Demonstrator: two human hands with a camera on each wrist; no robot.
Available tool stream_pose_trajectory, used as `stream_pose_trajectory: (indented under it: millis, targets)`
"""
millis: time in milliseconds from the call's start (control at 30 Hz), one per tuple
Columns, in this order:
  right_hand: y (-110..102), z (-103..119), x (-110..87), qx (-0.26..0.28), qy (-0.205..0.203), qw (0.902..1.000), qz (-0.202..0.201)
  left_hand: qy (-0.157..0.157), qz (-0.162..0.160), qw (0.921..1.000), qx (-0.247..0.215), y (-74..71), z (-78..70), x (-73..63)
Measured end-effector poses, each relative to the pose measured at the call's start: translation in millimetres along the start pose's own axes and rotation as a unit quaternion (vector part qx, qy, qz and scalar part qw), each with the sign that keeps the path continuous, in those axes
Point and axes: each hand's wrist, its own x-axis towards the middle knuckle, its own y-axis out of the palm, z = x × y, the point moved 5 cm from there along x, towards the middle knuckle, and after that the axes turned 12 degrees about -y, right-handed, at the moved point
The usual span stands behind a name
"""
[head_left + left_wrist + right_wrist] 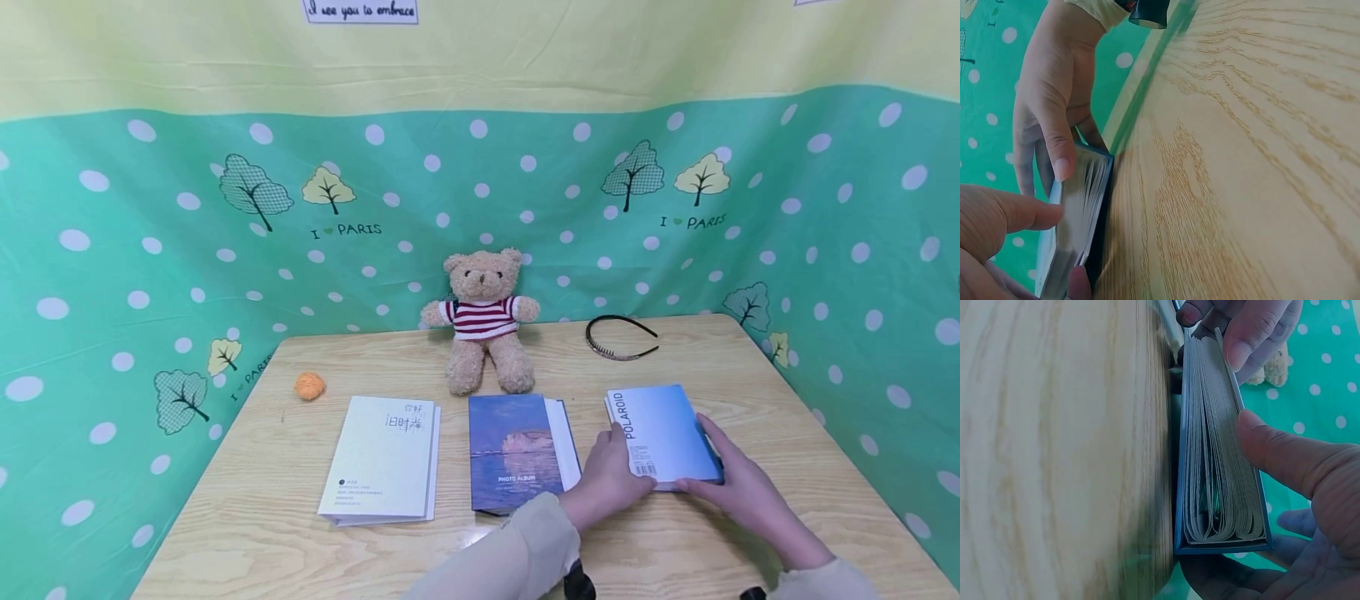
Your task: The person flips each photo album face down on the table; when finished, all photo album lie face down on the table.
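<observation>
A blue photo album (667,425) with "POLAROID" down its left side lies cover up on the right part of the table, between my two hands. My left hand (606,479) grips its left side, the thumb at the near left corner. At the near right corner my right hand (738,487) holds the album, fingers along the right edge. Page edges (1213,456) face me in the right wrist view, with both thumbs by the upper cover. In the left wrist view the left fingers (1029,209) touch the album's near side; I cannot tell whether it is slightly lifted.
A painted-cover photo album (513,454) lies beside my left forearm, and a white album (378,458) lies farther left. Behind them are a teddy bear (483,321), an orange ball (309,386) and a black headband (618,339). A green dotted curtain (480,192) surrounds the table.
</observation>
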Motion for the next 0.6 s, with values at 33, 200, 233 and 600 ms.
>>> stream_pose_trajectory:
  millis: [33,200,233,600]
  targets:
    - [0.0,-0.2,0.1,-0.001,0.002,1.0,0.001,-0.001,-0.001,1.0,0.003,0.5,0.0,0.4]
    - [-0.9,-0.5,0.6,-0.007,0.006,1.0,0.004,-0.001,-0.005,0.9998,0.021,2.6,-0.4,0.8]
    - [-1.2,-0.7,0.7,-0.008,0.005,0.9999,0.004,-0.001,-0.006,0.9997,0.026,2.9,-0.6,0.7]
    - [-1.3,-1.5,-2.1,-0.023,-0.012,0.9997,0.0,0.016,0.001,0.9981,0.059,4.1,-1.5,-1.1]
